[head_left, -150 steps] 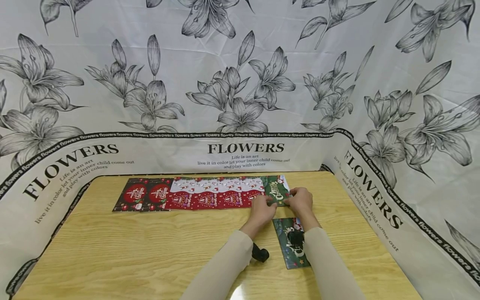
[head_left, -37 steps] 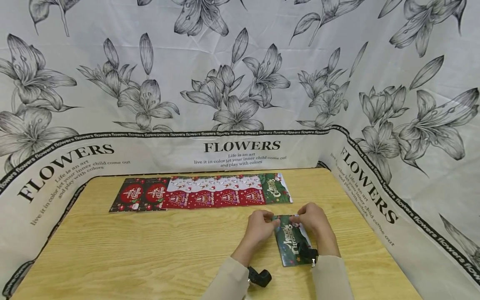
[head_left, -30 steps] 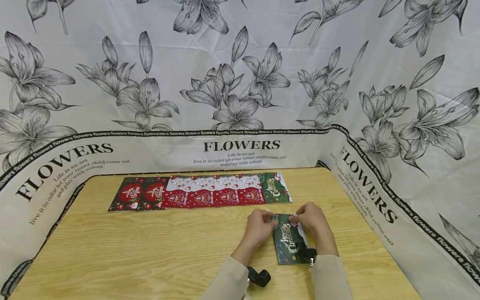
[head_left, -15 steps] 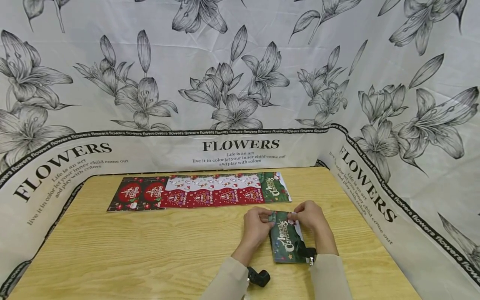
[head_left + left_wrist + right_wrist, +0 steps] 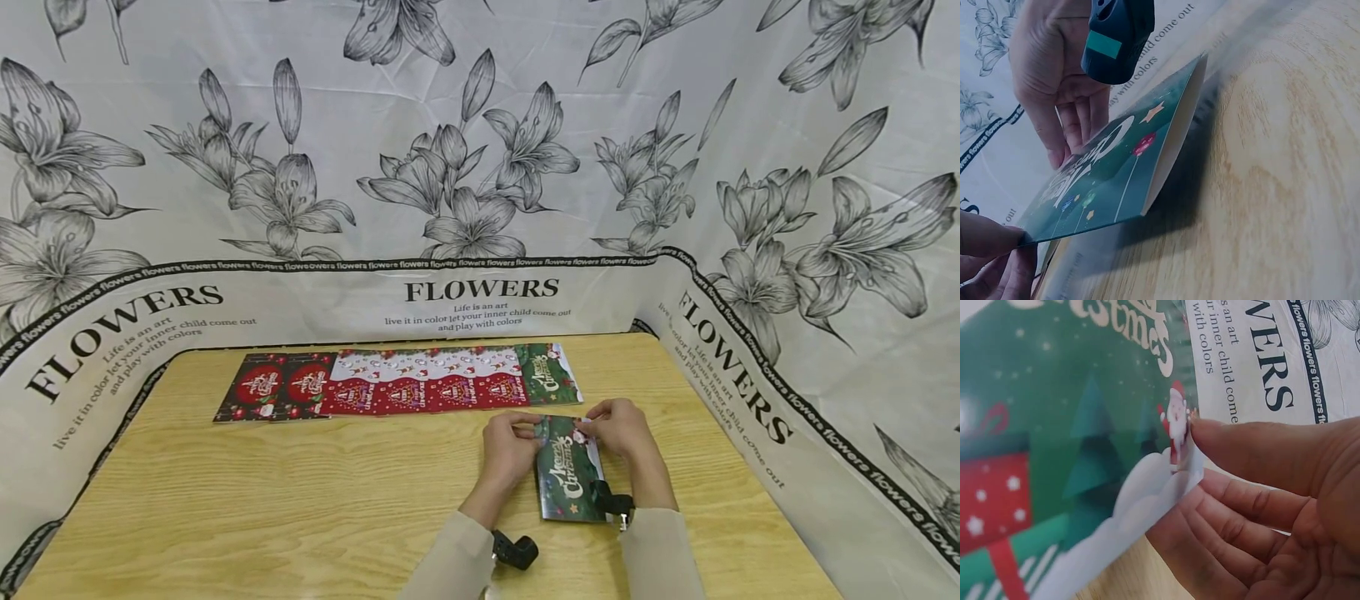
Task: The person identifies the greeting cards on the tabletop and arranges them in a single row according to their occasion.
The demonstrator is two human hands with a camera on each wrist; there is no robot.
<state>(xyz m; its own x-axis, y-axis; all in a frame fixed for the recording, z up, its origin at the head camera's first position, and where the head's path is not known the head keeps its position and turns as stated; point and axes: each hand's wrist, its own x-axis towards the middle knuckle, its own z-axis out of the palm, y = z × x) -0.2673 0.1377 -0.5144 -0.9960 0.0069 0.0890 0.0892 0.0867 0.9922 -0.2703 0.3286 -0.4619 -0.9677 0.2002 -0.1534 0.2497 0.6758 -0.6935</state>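
Note:
A green Christmas card [image 5: 564, 471] printed with "Merry Christmas" is held in front of me by its two far corners. My left hand [image 5: 512, 450] pinches the left corner between thumb and fingers. At the right corner my right hand [image 5: 622, 429] grips, its thumb [image 5: 1254, 450] on the printed face and its fingers behind. In the left wrist view the card's near edge [image 5: 1179, 137] is tilted up off the wood, with a shadow beneath. Beyond it, a matching green card [image 5: 550, 375] lies at the right end of a row.
The row runs along the table's back: two dark cards with red circles [image 5: 258, 387], several red-and-white cards [image 5: 405, 383], then the green one. A floral cloth [image 5: 480, 300] walls the back and sides of the wooden table [image 5: 262, 500]. Black cameras [image 5: 515, 550] sit on the wrists.
Both hands left the green card at the row's end, came back toward me and took the nearer green card by its corners. It has since shifted slightly forward and left, its edge raised.

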